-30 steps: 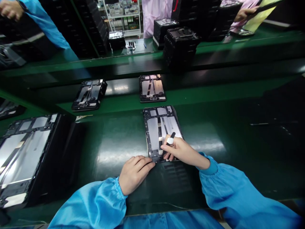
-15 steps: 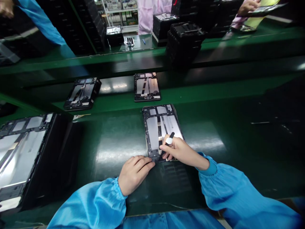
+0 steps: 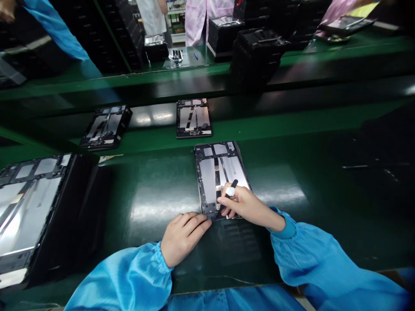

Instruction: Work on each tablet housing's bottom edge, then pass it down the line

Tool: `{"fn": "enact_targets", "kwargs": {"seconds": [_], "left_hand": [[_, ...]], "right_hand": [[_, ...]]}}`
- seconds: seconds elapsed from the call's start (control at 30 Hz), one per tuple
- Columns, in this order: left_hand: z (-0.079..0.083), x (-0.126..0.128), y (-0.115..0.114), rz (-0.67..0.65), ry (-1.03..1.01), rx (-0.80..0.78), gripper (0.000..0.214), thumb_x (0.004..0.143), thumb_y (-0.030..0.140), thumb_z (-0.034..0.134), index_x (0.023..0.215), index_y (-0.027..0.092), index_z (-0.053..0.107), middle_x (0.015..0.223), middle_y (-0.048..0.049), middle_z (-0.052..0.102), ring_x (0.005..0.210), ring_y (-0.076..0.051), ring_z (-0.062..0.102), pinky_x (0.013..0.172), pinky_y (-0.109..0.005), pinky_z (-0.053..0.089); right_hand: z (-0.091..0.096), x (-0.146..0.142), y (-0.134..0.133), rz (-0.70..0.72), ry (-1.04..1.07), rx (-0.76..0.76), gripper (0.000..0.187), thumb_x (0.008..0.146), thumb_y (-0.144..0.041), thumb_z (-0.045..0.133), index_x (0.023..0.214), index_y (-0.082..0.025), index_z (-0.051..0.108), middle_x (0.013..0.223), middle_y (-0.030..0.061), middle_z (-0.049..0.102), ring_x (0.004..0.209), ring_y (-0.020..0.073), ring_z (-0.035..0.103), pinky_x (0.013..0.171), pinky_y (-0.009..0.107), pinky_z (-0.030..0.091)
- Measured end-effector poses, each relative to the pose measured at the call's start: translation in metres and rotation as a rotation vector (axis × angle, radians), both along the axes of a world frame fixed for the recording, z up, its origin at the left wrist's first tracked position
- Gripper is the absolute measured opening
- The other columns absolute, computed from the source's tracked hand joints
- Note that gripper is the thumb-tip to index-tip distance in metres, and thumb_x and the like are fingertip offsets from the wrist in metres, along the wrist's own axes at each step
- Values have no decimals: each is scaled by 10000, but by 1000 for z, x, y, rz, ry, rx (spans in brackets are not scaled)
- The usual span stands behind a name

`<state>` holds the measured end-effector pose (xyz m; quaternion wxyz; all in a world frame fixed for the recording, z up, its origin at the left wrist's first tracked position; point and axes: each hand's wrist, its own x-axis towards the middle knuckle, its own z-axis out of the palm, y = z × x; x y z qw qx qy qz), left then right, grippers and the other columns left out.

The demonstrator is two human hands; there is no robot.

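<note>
An opened tablet (image 3: pixel 207 175) lies in front of me, its silver inside, dark ribbon cables and black frame facing up. My right hand (image 3: pixel 241 201) is closed around a slim black pen-like tool (image 3: pixel 234 183) with a white wrap. The tool slants down to the tablet's lower edge, where my fingers partly hide its tip. My left hand (image 3: pixel 185 235) rests palm down, fingers stretched out, with the fingertips touching the tablet's lower left corner. Nothing shows in that hand.
Another opened tablet (image 3: pixel 193 119) and a small stack of tablets (image 3: pixel 106 127) sit beyond the work surface. At left stands a tall tablet stack (image 3: pixel 61 224). A dark stack (image 3: pixel 256 60) rises at the back, and people in pink (image 3: pixel 196 21) and white (image 3: pixel 151 17) stand behind.
The far tablet and the small stack have shifted left, while the dark back stack has slid right. A person in white has come into view. My hands have barely moved.
</note>
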<state>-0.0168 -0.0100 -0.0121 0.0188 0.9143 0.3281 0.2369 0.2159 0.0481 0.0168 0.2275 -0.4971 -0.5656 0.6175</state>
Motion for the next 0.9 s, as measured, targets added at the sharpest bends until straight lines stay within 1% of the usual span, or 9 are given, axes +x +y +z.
{"fn": "enact_targets", "kwargs": {"seconds": [0.13, 0.27, 0.4, 0.5, 0.57, 0.63, 0.77, 0.9], "left_hand": [[6, 0, -1, -18, 107, 49, 332, 1011, 126, 380, 1266, 185, 585, 1130, -72, 661, 982, -197, 580, 748, -306, 459], [11, 2, -1, -8, 162, 82, 350, 1017, 119, 345, 1255, 173, 595, 1120, -79, 659, 956, -205, 572, 723, -309, 435], [10, 3, -1, -10, 156, 69, 356, 1022, 117, 330, 1258, 170, 591, 1126, -82, 654, 968, -206, 570, 727, -313, 439], [9, 2, -1, -12, 139, 58, 345, 1020, 118, 340, 1250, 164, 593, 1121, -87, 652, 967, -208, 574, 731, -318, 448], [9, 2, -1, -7, 139, 54, 339, 1017, 119, 352, 1253, 167, 590, 1121, -89, 649, 970, -208, 577, 738, -319, 455], [8, 2, -1, -2, 136, 52, 334, 1015, 123, 359, 1253, 172, 588, 1122, -93, 646, 983, -208, 579, 752, -320, 464], [5, 2, -1, -5, 106, 41, 319, 1007, 123, 382, 1242, 177, 590, 1157, -95, 641, 1026, -215, 574, 786, -321, 467], [2, 4, -1, 1, 125, 36, 337, 997, 121, 397, 1276, 190, 573, 1197, -102, 624, 1052, -223, 569, 795, -327, 463]], "right_hand": [[1, -1, 0, 2, -1, -4, 200, 887, -374, 592, 812, -209, 509, 602, -24, 628, 618, 183, 723, 504, 247, 576], [3, 7, -1, -39, 7, 30, 200, 901, -378, 582, 811, -215, 509, 655, -13, 635, 650, 193, 722, 487, 247, 559], [4, 23, -8, -94, -87, 167, 222, 926, -386, 560, 790, -214, 532, 685, 0, 634, 616, 175, 676, 506, 259, 519], [4, 30, -15, -60, -176, 267, 219, 943, -384, 546, 806, -215, 566, 715, 3, 619, 648, 178, 649, 547, 274, 488], [5, 30, -17, -37, -224, 308, 216, 947, -379, 544, 809, -217, 578, 729, 6, 619, 664, 183, 636, 563, 281, 468], [5, 29, -18, -35, -215, 299, 212, 948, -375, 548, 808, -219, 577, 726, 4, 630, 661, 184, 638, 572, 285, 462], [3, 28, -17, -69, -102, 206, 212, 941, -385, 563, 810, -219, 564, 705, 1, 652, 686, 197, 684, 569, 281, 482], [1, 28, -16, -83, -95, 194, 223, 927, -401, 583, 799, -220, 561, 681, -1, 660, 675, 205, 693, 561, 284, 487]]}}
